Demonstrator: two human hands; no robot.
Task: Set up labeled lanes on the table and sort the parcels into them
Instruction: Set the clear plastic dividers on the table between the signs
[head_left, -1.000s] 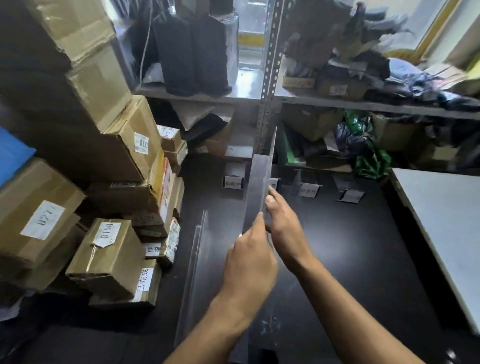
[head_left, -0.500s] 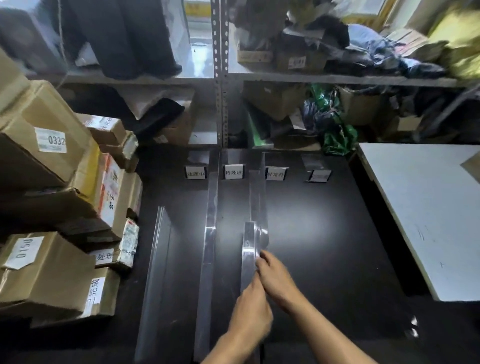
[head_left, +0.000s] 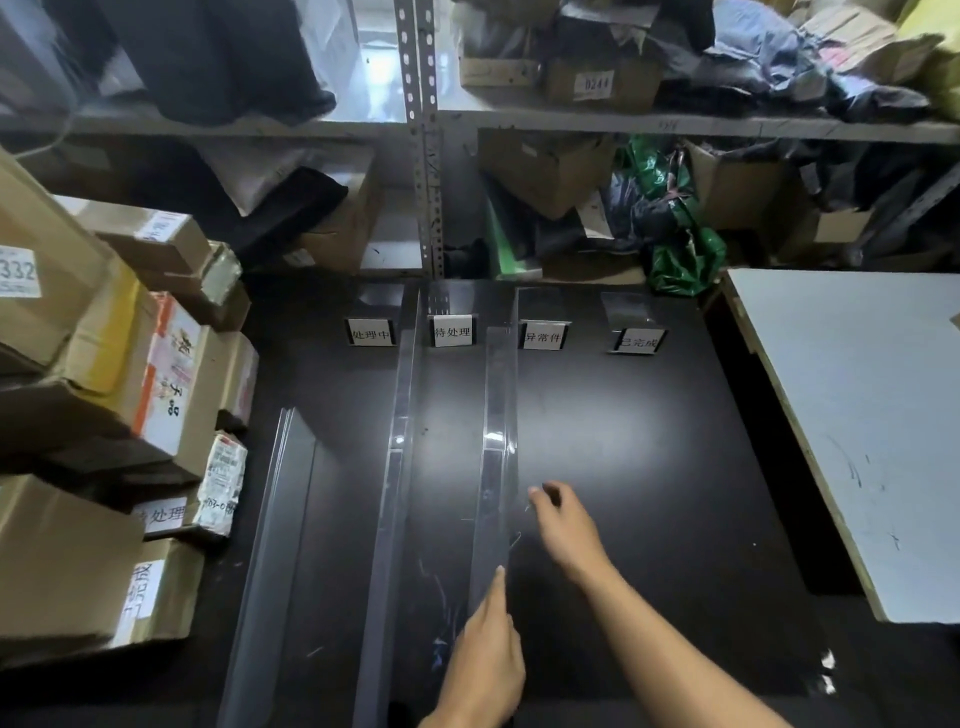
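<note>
Several white label stands (head_left: 452, 330) line the far edge of the black table (head_left: 649, 467). Clear acrylic divider strips run toward me: one (head_left: 397, 467) between the first two labels, another (head_left: 497, 457) to its right, a third (head_left: 275, 519) lying at the left. My left hand (head_left: 485, 660) touches the near end of the right strip with a fingertip, holding nothing. Just right of that strip hovers my right hand (head_left: 566, 525), fingers loosely apart and empty. Cardboard parcels (head_left: 156, 384) are stacked along the table's left side.
A metal shelf rack (head_left: 426, 156) full of boxes, bags and clothing stands behind the table. A grey-white board (head_left: 857, 415) lies at the right, overlapping the table's edge.
The strip held up in both hands a second ago now lies on the table between two labels. My right hand has let go and moved off to the right.
</note>
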